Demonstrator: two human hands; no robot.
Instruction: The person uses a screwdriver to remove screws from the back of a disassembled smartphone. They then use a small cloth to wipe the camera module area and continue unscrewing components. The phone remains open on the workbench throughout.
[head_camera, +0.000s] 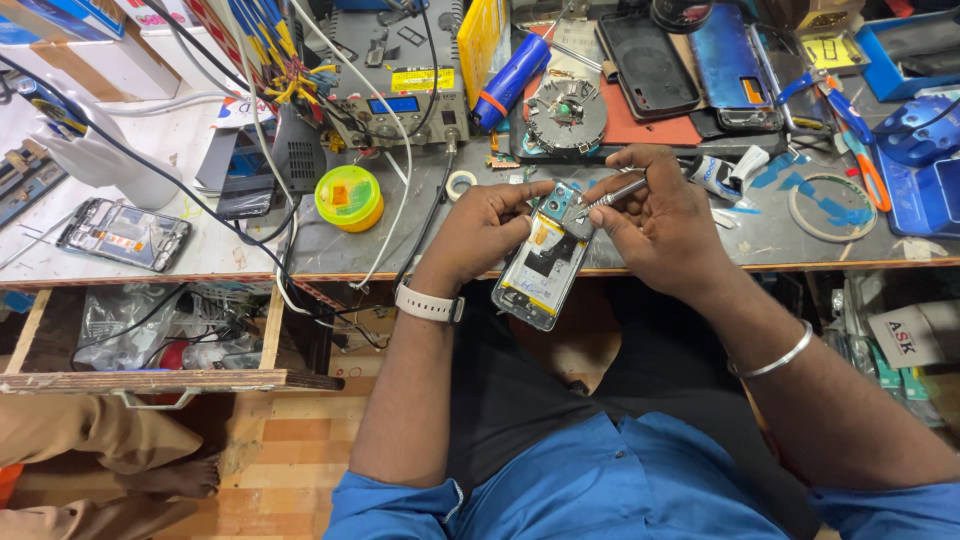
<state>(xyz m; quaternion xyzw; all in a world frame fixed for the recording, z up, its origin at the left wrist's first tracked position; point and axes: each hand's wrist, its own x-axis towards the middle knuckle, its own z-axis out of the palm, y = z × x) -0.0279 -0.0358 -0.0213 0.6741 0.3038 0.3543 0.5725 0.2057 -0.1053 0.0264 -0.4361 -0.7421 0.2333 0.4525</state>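
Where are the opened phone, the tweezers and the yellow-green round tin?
opened phone (545, 265): head view, on its exposed inner plate.
tweezers (612, 193): head view, mid-shaft, ahead of the right hand's fingers.
yellow-green round tin (349, 197): head view, on its lid.

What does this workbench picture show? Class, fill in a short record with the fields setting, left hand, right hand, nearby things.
setting: cluttered workbench, seen from above
left hand: left hand steadies an opened phone, back cover off, at the bench edge; white wristwatch on that wrist
right hand: right hand holds a slim metal tool, tip at the phone's top end; metal bangle on that wrist
nearby things: yellow round tin, second opened phone, blue cylinder
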